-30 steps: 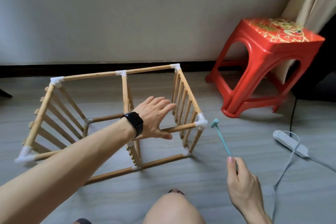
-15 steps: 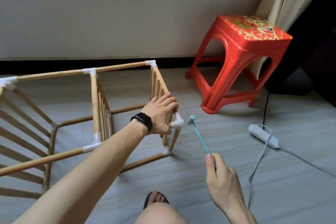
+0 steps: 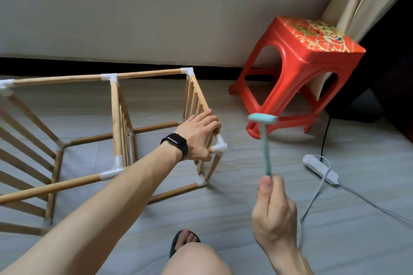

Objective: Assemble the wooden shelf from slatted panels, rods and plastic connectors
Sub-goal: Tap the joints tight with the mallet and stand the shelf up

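Wooden and open-sided, the pale shelf frame (image 3: 143, 75) of thin rods and slatted panels lies on its side on the grey floor (image 3: 223, 207), near the red plastic stool (image 3: 297, 69). It looks light but springy. Only push-fit joints hold it, so it would probably rack or pull apart if lifted by one rod, and a corner is the safer hold.

Its right-hand slatted end panel (image 3: 194, 98) stands upright. The left hand (image 3: 199, 138) grips the panel's top rail at the near corner, fingers curled over it to steady the frame.

The right hand (image 3: 274, 214) has its fingers closed round the bottom of a small teal plastic hammer (image 3: 266, 147), thumb on the handle. The head is raised, blurred and touching nothing.

This tool seems feather-light, so seating the smooth white plastic corner connector (image 3: 220, 147) likely takes several square taps.
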`<action>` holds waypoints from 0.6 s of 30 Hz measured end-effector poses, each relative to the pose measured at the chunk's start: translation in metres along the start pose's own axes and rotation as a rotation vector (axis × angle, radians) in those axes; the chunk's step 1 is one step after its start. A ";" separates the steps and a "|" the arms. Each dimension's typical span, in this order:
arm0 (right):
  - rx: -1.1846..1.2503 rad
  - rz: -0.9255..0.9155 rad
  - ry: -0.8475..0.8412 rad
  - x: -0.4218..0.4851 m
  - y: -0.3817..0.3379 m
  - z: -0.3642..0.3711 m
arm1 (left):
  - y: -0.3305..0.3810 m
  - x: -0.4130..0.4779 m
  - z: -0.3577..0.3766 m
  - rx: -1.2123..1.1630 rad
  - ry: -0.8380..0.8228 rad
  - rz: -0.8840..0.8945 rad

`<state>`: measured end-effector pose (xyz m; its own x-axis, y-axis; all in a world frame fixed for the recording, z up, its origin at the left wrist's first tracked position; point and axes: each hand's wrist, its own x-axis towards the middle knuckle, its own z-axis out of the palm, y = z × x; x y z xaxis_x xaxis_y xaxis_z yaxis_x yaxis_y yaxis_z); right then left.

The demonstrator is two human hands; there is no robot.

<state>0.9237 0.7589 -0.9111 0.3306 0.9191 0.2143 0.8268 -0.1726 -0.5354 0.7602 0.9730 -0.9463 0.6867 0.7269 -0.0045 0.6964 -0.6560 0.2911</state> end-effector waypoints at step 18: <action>-0.062 0.098 -0.170 0.014 0.002 -0.006 | 0.002 -0.052 0.003 0.030 -0.006 0.086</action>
<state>0.9324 0.7689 -0.9042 0.3331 0.9427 0.0196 0.8228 -0.2805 -0.4942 0.7270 0.9335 -0.9486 0.7452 0.6667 0.0138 0.6407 -0.7216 0.2623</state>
